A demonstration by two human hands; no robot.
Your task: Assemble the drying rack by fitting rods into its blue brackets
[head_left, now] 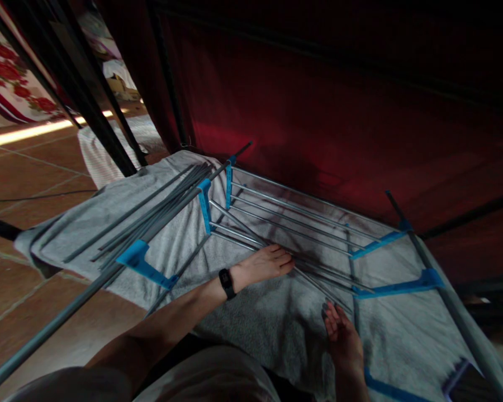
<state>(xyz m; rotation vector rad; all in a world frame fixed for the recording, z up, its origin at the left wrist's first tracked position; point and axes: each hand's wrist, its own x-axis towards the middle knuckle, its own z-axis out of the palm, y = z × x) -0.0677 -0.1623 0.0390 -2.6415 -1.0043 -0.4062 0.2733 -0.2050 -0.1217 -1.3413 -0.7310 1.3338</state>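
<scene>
Both hands' grips lie flat on a pale, seemingly grey towel (276,318).

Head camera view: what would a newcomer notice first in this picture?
A grey towel spread over a metal drying rack with bright blue plastic joints fills the middle. Both hands lie on it: the left hand, with a black wristband, and the right hand lower. Behind hangs a dark red curtain.

Drying rack's (276,223) lower rails under grey towel (272,324); right edge cropped.
</scene>
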